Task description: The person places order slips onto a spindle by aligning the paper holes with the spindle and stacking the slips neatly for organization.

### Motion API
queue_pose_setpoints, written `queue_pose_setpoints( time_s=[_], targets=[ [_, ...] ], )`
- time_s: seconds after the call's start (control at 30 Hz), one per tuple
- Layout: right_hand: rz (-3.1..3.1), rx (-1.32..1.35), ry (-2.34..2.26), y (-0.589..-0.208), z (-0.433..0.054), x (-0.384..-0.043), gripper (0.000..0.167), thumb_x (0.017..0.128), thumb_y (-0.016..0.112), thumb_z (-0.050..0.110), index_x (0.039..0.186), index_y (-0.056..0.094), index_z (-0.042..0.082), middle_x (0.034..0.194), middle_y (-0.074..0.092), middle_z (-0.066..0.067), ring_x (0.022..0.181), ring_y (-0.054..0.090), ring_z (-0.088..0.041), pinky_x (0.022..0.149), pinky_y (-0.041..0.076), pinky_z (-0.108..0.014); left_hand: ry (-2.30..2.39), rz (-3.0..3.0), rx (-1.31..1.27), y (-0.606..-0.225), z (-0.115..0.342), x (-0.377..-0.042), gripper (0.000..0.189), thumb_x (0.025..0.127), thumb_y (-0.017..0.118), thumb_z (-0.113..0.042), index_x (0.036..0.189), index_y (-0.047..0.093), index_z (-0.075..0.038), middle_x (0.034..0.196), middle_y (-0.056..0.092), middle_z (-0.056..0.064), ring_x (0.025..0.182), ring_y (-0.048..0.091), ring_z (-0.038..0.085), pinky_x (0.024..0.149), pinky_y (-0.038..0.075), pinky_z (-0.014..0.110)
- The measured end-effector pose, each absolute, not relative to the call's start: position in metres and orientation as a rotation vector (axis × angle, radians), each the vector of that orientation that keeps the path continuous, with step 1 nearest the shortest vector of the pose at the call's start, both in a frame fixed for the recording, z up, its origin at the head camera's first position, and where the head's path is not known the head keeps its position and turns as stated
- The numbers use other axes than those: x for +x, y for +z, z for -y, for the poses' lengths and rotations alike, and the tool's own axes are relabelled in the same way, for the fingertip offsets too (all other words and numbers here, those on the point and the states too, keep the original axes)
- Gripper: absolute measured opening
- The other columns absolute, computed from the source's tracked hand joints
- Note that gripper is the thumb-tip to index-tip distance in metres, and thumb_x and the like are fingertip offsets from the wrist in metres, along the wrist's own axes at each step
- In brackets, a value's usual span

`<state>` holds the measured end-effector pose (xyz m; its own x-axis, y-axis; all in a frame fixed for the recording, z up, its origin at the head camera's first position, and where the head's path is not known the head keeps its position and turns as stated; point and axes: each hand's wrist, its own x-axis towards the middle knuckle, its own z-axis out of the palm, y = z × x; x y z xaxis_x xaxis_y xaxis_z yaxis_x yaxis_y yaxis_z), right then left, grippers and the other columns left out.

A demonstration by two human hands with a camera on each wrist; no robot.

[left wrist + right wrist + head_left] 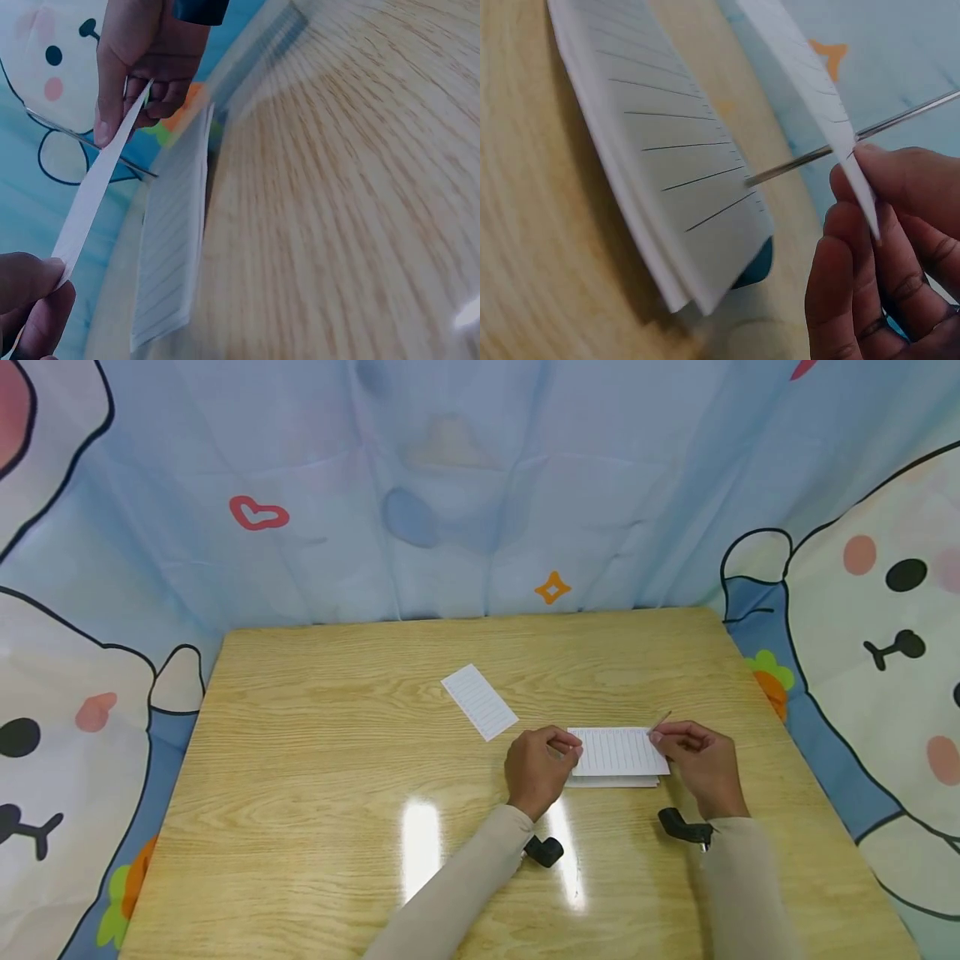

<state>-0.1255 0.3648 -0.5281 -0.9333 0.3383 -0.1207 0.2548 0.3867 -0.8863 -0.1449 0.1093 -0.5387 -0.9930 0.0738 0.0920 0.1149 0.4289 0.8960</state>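
A lined paper sheet (618, 752) hangs stretched between my hands. My left hand (538, 770) pinches its left end between thumb and fingers, and my right hand (703, 767) pinches the right end. Below it lies a stack of lined paper sheets (660, 142), apart from the held one. A thin metal spike (791, 166) rises from near the stack's right end. The held sheet interrupts the spike in both wrist views, so it appears to pass through the paper. A dark teal rounded piece (757, 264) shows under the stack's corner.
Another lined paper sheet (480, 702) lies slantwise on the wooden table (315, 760), to the left of and beyond my left hand. A light blue printed curtain (465, 502) hangs behind and at both sides. Black wrist mounts (684, 827) sit at my sleeves.
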Motion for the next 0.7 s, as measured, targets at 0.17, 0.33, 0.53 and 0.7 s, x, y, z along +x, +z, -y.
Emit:
queue_pose_setpoints(
  time_s=[0.17,0.33,0.53,0.7],
  targets=[
    [2.614,-0.614,1.532,-0.532,-0.362,-0.126,0.032,0.098,0.079,0.03,0.119,0.076,0.006,0.09,0.074,0.018,0.084,0.065,-0.004,0.071,0.055,-0.017,-1.548,2.667,-0.15,-0.544,-0.11,-0.143,0.005,0.087,0.086,-0.025,0.086,0.083,-0.029,0.075,0.075,-0.013,0.076,0.059,0.003,0.059,0.036,0.018],
    [2.651,-0.628,1.487,-0.537,-0.36,-0.126,0.032,0.097,0.079,0.031,0.117,0.076,0.005,0.091,0.073,0.016,0.086,0.064,-0.006,0.072,0.054,-0.016,-1.434,2.724,-0.137,-0.551,-0.112,-0.142,0.007,0.087,0.087,-0.028,0.084,0.082,-0.032,0.074,0.074,-0.016,0.073,0.054,0.002,0.056,0.034,0.019],
    [2.668,-0.619,1.447,-0.541,-0.358,-0.125,0.025,0.097,0.08,0.023,0.114,0.077,0.004,0.094,0.073,0.014,0.084,0.066,-0.005,0.071,0.056,-0.017,-1.326,2.767,-0.151,-0.555,-0.114,-0.143,0.008,0.087,0.088,-0.029,0.083,0.082,-0.032,0.07,0.071,-0.018,0.071,0.051,0.002,0.055,0.032,0.019],
    [2.671,-0.572,1.423,-0.541,-0.356,-0.126,0.022,0.096,0.081,0.017,0.112,0.078,0.002,0.093,0.074,0.012,0.081,0.066,-0.004,0.069,0.056,-0.017,-1.284,2.784,-0.165,-0.558,-0.114,-0.143,0.009,0.088,0.088,-0.029,0.083,0.081,-0.032,0.069,0.07,-0.018,0.07,0.048,0.001,0.054,0.032,0.019]
  ],
)
